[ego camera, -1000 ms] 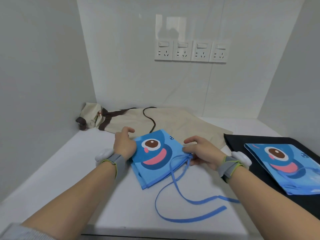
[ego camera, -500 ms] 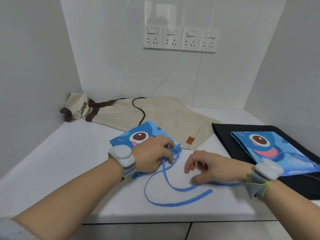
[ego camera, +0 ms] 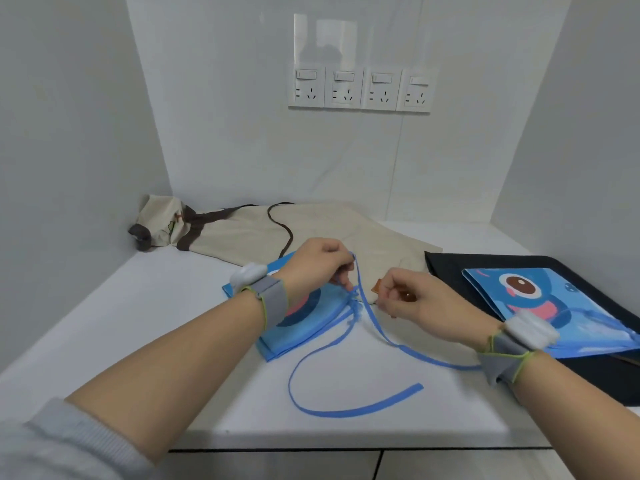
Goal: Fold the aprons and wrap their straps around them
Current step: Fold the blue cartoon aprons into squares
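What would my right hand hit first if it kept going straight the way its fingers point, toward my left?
Probably the blue strap running down from your left hand, just off your right hand's fingertips. Beyond it lies the folded blue apron. Depth is hard to judge.

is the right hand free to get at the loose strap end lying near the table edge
Probably yes. The loose strap end lies bare on the white table, just in front of the right hand, with nothing over it. But that hand seems to be pinching something by the other blue strap, so it must let go first.
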Motion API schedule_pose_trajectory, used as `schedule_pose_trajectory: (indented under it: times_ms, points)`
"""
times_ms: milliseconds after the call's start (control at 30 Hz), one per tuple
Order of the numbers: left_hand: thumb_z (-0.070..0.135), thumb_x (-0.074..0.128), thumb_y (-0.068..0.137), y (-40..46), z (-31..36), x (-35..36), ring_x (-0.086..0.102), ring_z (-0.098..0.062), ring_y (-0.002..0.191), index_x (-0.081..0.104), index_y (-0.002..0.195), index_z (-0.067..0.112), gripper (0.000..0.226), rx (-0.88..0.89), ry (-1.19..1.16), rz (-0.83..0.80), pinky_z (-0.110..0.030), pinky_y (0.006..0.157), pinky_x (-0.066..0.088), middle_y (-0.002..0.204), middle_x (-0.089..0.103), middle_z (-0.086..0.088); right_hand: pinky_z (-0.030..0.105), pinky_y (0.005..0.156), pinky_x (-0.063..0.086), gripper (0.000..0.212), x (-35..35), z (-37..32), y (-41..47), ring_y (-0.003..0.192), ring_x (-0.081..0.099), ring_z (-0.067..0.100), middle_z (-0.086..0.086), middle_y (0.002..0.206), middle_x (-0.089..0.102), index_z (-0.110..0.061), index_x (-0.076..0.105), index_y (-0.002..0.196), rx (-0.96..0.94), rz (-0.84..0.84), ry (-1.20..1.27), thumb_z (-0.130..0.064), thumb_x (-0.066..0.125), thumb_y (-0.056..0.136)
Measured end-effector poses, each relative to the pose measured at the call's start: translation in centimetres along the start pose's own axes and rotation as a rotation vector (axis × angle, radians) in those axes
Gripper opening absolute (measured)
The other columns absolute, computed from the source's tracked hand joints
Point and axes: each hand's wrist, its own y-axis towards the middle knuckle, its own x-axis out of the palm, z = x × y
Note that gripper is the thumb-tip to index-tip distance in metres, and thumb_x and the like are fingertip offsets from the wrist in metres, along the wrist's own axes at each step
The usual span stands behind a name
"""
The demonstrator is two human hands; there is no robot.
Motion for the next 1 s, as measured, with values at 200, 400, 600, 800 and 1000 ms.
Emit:
schedule_pose_trajectory:
  times_ms: [200,400,600,800,1000]
  points:
    - [0.015,0.051,0.082,3.7,2.1,3.2,0.027,-0.019,0.037,0.044,0.064,0.014,0.020,-0.254,-0.027,0.057,-0.024,0.046,0.039,0.050,0.031,-0.002,0.021,0.075,0.042,0.011,2.1,-0.7,-4.3,0.079,0.047,0.004,-0.010,0.083,0.057,-0.025,0.067,0.090,-0.138,-0.269,-0.150,-0.029,0.074,0.082]
    - [0.019,0.048,0.083,4.2,2.2,5.7,0.016,-0.017,0.045,0.046,0.067,0.014,0.017,-0.264,-0.050,-0.095,-0.022,0.045,0.019,0.052,0.027,0.000,0.024,0.089,0.038,0.011,2.8,1.2,-6.0,0.096,0.041,0.008,-0.006,0.096,0.050,-0.025,0.061,0.088,-0.204,-0.353,-0.288,-0.032,0.068,0.086]
    - [0.021,0.053,0.090,3.0,0.4,3.9,0.024,-0.015,0.044,0.068,0.082,0.009,0.021,-0.176,0.087,-0.214,-0.022,0.043,0.017,0.056,0.044,-0.001,0.025,0.070,0.047,0.015,-1.7,1.3,-4.2,0.065,0.057,0.006,-0.002,0.066,0.066,-0.018,0.056,0.080,-0.008,-0.077,-0.087,-0.009,0.064,0.090]
    - [0.038,0.055,0.096,0.2,-1.3,3.6,0.029,-0.012,0.044,0.075,0.089,0.010,0.035,-0.182,0.165,-0.373,-0.023,0.043,0.019,0.066,0.055,0.000,0.027,0.064,0.047,0.005,-6.2,3.8,1.1,0.061,0.056,0.018,0.012,0.062,0.058,0.003,0.065,0.091,0.245,0.344,0.316,0.001,0.065,0.086]
    - [0.044,0.056,0.094,-0.5,-1.9,3.8,0.032,-0.013,0.047,0.075,0.093,0.012,0.038,-0.160,0.112,-0.322,-0.024,0.044,0.022,0.069,0.054,-0.002,0.025,0.051,0.044,0.019,-4.8,6.5,4.6,0.052,0.054,0.019,0.015,0.074,0.062,-0.007,0.053,0.105,0.557,0.576,0.541,-0.003,0.058,0.087]
